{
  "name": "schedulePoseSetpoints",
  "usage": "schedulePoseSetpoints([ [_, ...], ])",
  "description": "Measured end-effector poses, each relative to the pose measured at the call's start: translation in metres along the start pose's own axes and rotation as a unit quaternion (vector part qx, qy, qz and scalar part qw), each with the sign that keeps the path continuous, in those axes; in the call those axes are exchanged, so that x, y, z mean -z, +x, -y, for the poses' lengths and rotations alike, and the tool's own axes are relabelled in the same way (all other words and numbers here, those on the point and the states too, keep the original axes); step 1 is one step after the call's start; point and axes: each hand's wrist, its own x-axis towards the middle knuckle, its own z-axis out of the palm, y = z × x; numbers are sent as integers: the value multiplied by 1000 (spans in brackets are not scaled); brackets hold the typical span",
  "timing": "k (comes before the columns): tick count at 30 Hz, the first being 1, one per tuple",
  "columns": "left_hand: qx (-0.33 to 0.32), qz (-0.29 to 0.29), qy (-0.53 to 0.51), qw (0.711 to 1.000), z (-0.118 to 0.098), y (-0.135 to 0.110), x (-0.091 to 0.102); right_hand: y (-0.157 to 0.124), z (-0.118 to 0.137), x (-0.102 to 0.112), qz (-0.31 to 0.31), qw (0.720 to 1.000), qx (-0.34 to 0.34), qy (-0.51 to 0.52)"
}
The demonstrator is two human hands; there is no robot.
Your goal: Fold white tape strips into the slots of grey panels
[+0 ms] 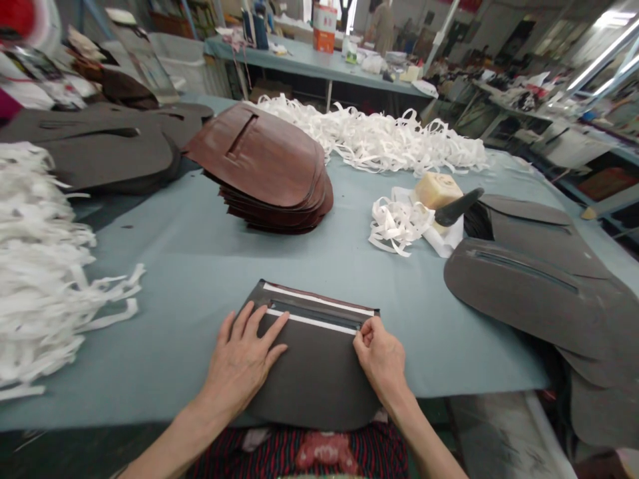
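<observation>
A dark grey bag panel (319, 379) with a rounded near edge lies at the table's front edge, before my body. Two white tape strips (319, 322) run across its far part, one on each side of a dark slot. My left hand (247, 349) rests flat on the panel's left side, fingers spread, the fingertips at the nearer strip's left end. At that strip's right end, my right hand (382, 352) has thumb and fingers pinched together by the panel's right edge. What the pinch holds, if anything, is hidden by the fingers.
Brown leather panels (269, 159) are stacked beyond the work. White tape strips (40, 266) heap at left, with another pile (389, 140) at the back. A yellowish block (436, 193) and a black-handled tool (459, 207) lie right of centre. Grey panels (519, 279) overhang the right edge.
</observation>
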Motion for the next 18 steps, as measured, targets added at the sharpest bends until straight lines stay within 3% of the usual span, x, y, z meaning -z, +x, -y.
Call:
schedulePoseSetpoints([
  [2, -10, -7, -11, 1000, -6, 5, 0, -2, 5, -3, -24, 995, 94, -7],
  [6, -69, 7, -68, 995, -29, 11, 0, -4, 21, -8, -22, 954, 299, -7],
  [10, -65, 3, -136, 989, -24, 15, 4, 3, 28, -8, -5, 950, 310, 19],
  [12, -2, -37, -154, 987, -6, 16, 2, 8, 30, -9, -3, 949, 311, 44],
  [15, 150, -108, -159, 970, 24, 16, -4, 14, 35, -15, -12, 937, 337, 89],
  [18, 202, -81, -232, 948, 40, 17, -5, 16, 40, -25, -24, 927, 355, 119],
])
